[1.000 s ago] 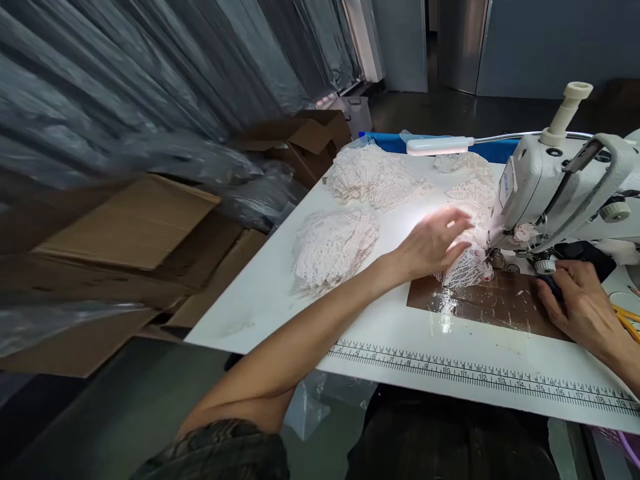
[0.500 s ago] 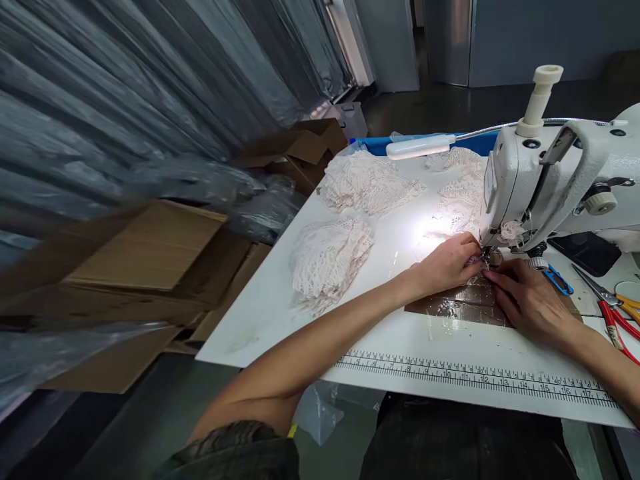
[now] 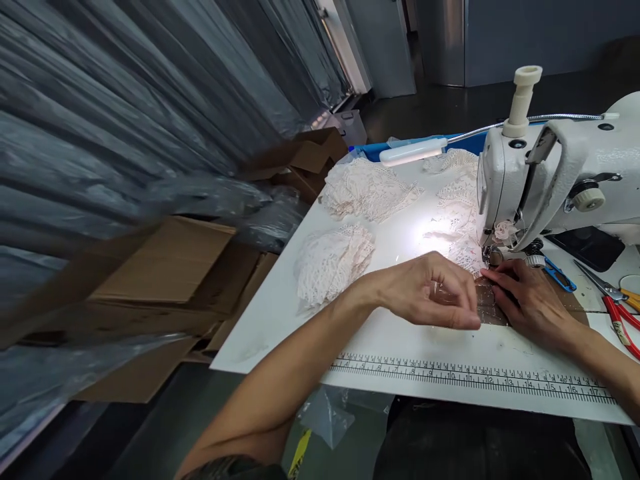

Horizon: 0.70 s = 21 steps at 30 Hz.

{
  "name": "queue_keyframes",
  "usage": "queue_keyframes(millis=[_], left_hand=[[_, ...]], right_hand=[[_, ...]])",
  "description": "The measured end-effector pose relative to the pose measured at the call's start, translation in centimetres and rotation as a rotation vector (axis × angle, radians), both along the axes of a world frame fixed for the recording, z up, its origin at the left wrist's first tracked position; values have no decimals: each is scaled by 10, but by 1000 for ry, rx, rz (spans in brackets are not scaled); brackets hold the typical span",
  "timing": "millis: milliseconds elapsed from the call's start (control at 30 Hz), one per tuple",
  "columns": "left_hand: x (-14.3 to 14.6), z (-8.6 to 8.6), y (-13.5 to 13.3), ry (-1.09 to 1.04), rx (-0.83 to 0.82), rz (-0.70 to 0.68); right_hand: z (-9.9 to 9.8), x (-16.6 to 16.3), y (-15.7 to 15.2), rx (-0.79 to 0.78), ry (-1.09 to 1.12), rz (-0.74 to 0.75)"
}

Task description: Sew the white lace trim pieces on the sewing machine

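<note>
My left hand (image 3: 435, 293) is raised over the table's front part, fingers curled and tips brought to the thumb in a pinch. Whatever is between those tips is too small to make out. Beside the needle of the white sewing machine (image 3: 505, 180), my right hand (image 3: 530, 297) lies low with thumb and forefinger closed at the edge of a piece of pale lace (image 3: 463, 257). That lace runs back from the presser foot under the lamp's glow. Beneath both hands is a brown taped plate (image 3: 487, 310), partly covered by them.
Two lace piles (image 3: 333, 263) lie on the left of the white table (image 3: 265, 333). Red-handled scissors (image 3: 617, 320), a blue thread snipper (image 3: 559, 275) and a black phone (image 3: 590, 247) are at right. A printed ruler (image 3: 450, 375) follows the front edge. Cardboard boxes (image 3: 165, 260) stand left.
My left hand has come away from the needle area, toward me and upward, uncovering the lace there. My right hand has stayed by the needle. The view has shifted slightly.
</note>
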<state>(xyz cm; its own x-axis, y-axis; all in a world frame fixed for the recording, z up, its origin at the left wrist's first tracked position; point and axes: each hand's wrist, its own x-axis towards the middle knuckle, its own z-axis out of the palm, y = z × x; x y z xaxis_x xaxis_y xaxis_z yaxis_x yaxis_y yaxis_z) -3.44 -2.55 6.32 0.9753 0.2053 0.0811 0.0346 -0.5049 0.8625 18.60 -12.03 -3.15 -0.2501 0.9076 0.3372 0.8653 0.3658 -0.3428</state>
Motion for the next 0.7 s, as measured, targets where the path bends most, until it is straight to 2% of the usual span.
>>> queue_keyframes(millis=[33, 100, 167, 267, 367, 533, 600, 700], left_hand=[[-3, 0, 0, -21, 97, 79], [-4, -11, 5, -44, 391, 239], [0, -32, 14, -20, 601, 235], [11, -60, 24, 22, 780, 228], [22, -70, 25, -47, 835, 285], [29, -71, 21, -308, 684, 440], [28, -73, 21, -340, 671, 400], [27, -78, 21, -286, 791, 323]], right_hand=[[0, 1, 0, -19, 48, -10], [2, 2, 1, -49, 156, -35], [4, 2, 1, -76, 235, -53], [7, 3, 1, -78, 240, -51], [9, 3, -1, -37, 158, -19], [5, 5, 0, 72, -36, 58], [2, 5, 2, 126, -70, 64], [2, 4, 4, 168, -95, 74]])
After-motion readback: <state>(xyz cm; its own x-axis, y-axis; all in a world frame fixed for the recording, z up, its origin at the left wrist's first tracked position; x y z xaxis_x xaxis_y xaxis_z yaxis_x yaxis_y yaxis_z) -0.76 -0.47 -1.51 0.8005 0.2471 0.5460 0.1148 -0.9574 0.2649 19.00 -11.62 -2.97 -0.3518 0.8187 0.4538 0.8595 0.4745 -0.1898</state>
